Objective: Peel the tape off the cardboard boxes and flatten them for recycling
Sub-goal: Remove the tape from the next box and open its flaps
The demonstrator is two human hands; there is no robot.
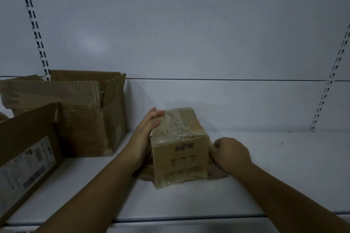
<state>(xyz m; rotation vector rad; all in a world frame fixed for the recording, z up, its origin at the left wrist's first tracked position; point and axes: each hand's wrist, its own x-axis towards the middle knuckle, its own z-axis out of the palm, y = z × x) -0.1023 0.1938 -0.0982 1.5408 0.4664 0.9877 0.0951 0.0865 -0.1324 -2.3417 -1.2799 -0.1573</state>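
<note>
A small box [179, 145] stands on a white shelf [274, 166], roughly in the middle of the view, and it is whole and closed. Tape [176, 125] covers its top in several crumpled, overlapping strips, and a glossy band also wraps the lower front face. No strip looks lifted free yet, so the peeling seems barely begun or not begun, and flattening is all ahead for this box.

The left hand [149, 123] lies spread against the box's left side, fingers reaching onto the far top edge, bracing it. The right hand [230, 152] is curled narrow, almost a fist, pressed to the lower right side of the box; it may be pinching a tape end there, but the fingertips are hidden, so I cannot tell what it holds.

The box's long axis runs away from the person, angled slightly right at the far end. A short end with a dark printed label faces the camera, and the taped top faces up. Something brown and flat pokes out beneath it; what that is stays unclear.

To the left sit two more boxes: an open box [79, 111] with torn flaps standing up, and a labelled box [28, 153] nearer the camera. Neither is flattened, so most of the task looks left to do.
</note>
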